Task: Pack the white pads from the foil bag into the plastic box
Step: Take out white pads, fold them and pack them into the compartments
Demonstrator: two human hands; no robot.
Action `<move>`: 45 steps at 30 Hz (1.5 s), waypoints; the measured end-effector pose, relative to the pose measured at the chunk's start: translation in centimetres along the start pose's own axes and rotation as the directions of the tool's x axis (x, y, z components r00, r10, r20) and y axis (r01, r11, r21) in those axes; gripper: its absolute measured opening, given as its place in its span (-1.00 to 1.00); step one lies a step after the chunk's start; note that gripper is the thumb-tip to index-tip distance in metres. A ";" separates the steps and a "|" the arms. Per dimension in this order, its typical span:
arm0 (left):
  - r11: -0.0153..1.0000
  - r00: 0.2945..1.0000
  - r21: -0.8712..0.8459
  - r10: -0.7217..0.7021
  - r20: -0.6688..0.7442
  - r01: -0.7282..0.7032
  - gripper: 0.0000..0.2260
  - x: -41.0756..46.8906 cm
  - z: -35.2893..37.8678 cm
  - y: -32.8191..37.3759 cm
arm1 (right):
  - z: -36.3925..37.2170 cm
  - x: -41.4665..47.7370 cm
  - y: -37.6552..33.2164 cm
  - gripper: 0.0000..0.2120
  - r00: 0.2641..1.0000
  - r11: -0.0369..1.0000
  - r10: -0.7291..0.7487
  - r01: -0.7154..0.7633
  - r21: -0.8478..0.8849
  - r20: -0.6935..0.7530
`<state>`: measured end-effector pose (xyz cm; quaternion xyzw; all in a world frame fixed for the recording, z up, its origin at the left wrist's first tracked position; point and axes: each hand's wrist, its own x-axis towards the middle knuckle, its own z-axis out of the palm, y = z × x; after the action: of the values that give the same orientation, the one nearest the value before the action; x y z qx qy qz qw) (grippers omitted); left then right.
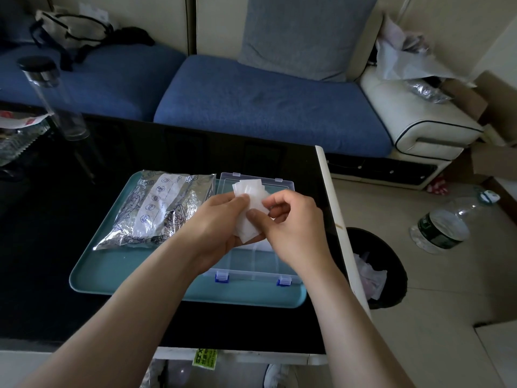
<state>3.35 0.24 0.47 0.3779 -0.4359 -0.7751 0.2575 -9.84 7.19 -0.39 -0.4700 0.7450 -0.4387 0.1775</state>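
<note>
Mid-transfer: left hand (221,224) cupping white pads (249,198), right hand (293,225) pinching their edge, both over plastic box (253,271). Just left of the hands, foil bag (158,210) lying. Next likely: lowering pads squarely into a compartment.

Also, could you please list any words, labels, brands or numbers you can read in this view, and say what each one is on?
No text here reads clearly.
Foil bag: white strip with round icons and faint writing, too small to read.
Yellow-green sticker at the bottom of the view: dark print, too blurred to read.
Water bottle lying at right: green label, unreadable.
</note>
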 end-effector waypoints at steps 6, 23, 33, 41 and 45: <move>0.983 1.000 0.184 0.005 -0.025 -0.001 -0.72 0.3 -0.8 -0.3 | -0.4 0.3 -0.1 -0.85 0.998 0.996 0.034 -0.028 0.086 -0.058; 0.974 1.000 0.225 -0.009 -0.009 0.011 -0.64 0.3 -1.1 -0.1 | 0.1 0.4 0.1 -0.87 0.997 0.997 -0.070 0.071 -0.037 0.030; 0.954 1.000 0.297 -0.027 -0.015 0.030 -0.66 0.1 -0.8 0.2 | -1.6 0.7 -0.4 -0.75 0.993 0.976 -0.039 0.014 0.218 0.110; 0.910 0.993 0.415 -0.052 0.107 0.003 -0.61 0.3 -0.6 0.0 | -0.7 0.6 0.5 -0.62 0.988 0.993 -0.101 0.107 -0.041 0.116; 0.894 0.994 0.447 -0.020 0.106 -0.030 -0.57 0.3 -0.6 -0.2 | -0.8 0.6 0.6 -0.83 0.993 0.993 -0.113 0.114 -0.032 0.043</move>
<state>3.63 -0.17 -0.04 0.3835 -0.6170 -0.6725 0.1414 -11.00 7.15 -0.38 -0.5235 0.7208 -0.4255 0.1593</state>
